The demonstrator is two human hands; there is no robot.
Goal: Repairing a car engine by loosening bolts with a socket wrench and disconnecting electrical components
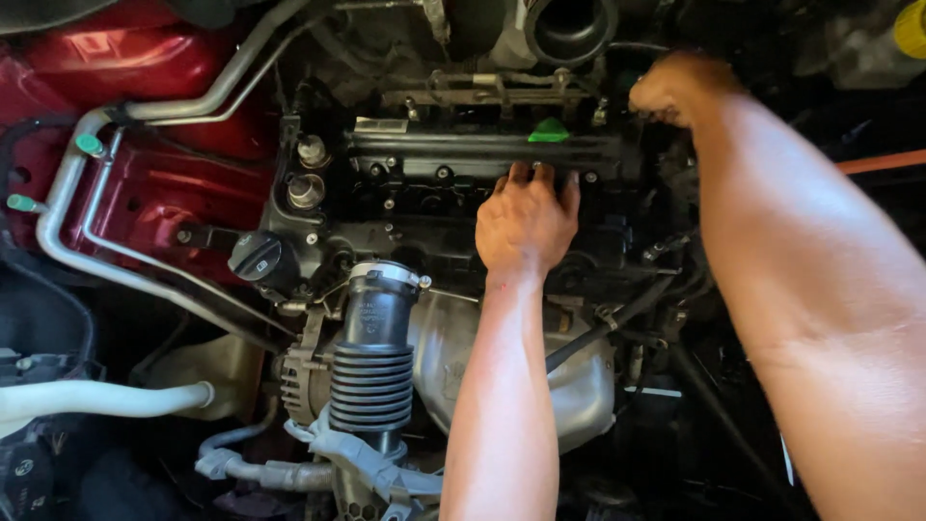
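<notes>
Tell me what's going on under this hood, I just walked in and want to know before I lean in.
A person is bent over an open car engine bay. Their left hand rests fingers-down on the black ribbed engine top cover, just below a small green plastic clip. Their right hand reaches further back, closed around something at the cover's rear corner that cannot be made out. A black corrugated rubber intake hose and silver metal pipes along the red bodywork lie untouched.

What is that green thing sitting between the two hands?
In the head view, a small green plastic piece sits on the black engine cover, between the left hand and right hand.
</notes>
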